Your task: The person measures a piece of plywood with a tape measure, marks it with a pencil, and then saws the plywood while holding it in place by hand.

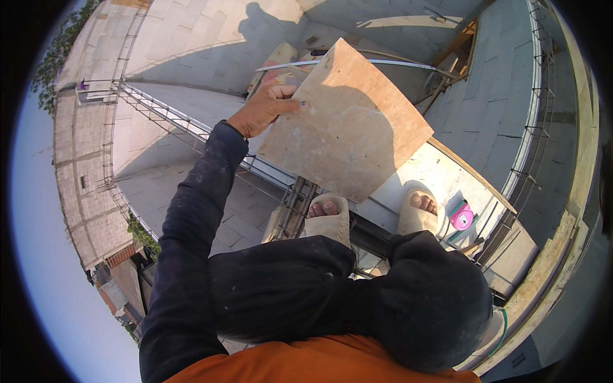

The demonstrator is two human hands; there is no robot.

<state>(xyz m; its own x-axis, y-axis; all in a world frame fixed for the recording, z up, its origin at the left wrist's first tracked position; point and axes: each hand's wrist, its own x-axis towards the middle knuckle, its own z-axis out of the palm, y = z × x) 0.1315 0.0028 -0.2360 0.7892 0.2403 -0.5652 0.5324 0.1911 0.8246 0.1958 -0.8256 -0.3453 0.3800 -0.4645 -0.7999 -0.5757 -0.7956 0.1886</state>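
My left hand (268,107), at the end of a dark sleeve, grips the left edge of a roughly square plywood board (351,121). The thumb lies on the face turned to me, and the other fingers go behind the edge, partly hidden. Held out in front of my feet, the board is tilted with one corner up, and a shadow falls across part of it. Its lowest corner comes close to my left sandal (329,220). My right hand does not show anywhere.
A pink tape measure (461,217) lies right of my right sandal (418,210), on a pale board (415,179). Steel rebar frames (166,118) run along the block walls (476,121). Lower block surfaces (185,198) lie beneath at left. Timber planks (543,274) edge the right.
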